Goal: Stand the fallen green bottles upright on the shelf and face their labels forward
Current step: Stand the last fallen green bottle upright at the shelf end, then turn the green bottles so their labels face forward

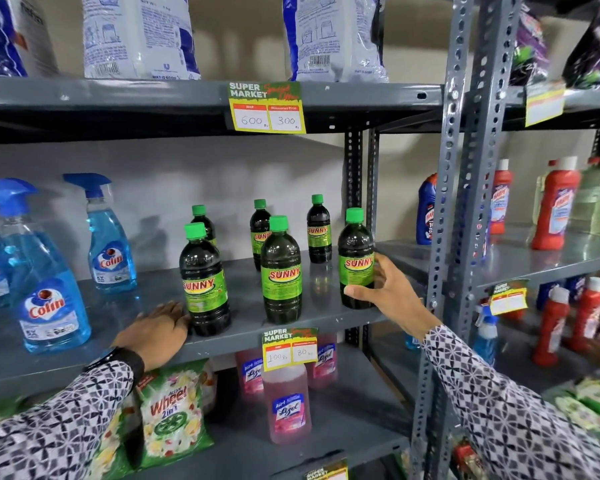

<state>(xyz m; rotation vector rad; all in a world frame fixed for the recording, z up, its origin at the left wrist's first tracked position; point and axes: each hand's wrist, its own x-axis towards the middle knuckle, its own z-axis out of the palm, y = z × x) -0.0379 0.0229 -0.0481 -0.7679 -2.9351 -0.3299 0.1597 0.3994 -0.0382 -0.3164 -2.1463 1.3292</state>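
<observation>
Several dark green bottles with green caps and green "SUNNY" labels stand upright on the grey middle shelf (pixel 243 289). The front row holds a left bottle (pixel 203 282), a middle bottle (pixel 280 271) and a right bottle (pixel 355 261), all with labels facing me. Three more stand behind: back left (pixel 203 221), back middle (pixel 259 226) and back right (pixel 318 230). My right hand (pixel 388 289) wraps around the lower part of the right front bottle. My left hand (pixel 156 329) lies flat on the shelf edge, its fingertips touching the base of the left front bottle.
Blue Colin spray bottles (pixel 110 237) stand at the shelf's left. A price tag (pixel 289 348) hangs on the shelf edge. Pink Lizol bottles (pixel 286 400) and a Wheel packet (pixel 172 414) sit below. A perforated grey upright (pixel 465 202) rises to the right, with red bottles (pixel 555 206) beyond.
</observation>
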